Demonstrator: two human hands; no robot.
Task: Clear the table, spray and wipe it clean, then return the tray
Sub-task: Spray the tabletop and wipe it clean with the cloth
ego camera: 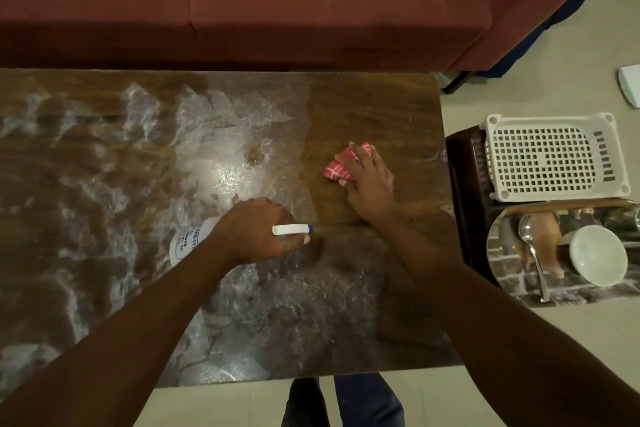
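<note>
The dark wooden table fills the middle of the view, its left and near parts streaked with wet foam. My left hand grips a white spray bottle over the table's middle, its blue-tipped nozzle pointing right. My right hand presses a folded red-and-white cloth flat on the drier right side of the table. A shiny metal tray lies on the floor to the right, carrying a spoon and a white cup.
A white perforated plastic basket sits on a dark stand beside the table's right edge, just behind the tray. A maroon sofa runs along the table's far side. My legs stand at the near edge on the pale tiled floor.
</note>
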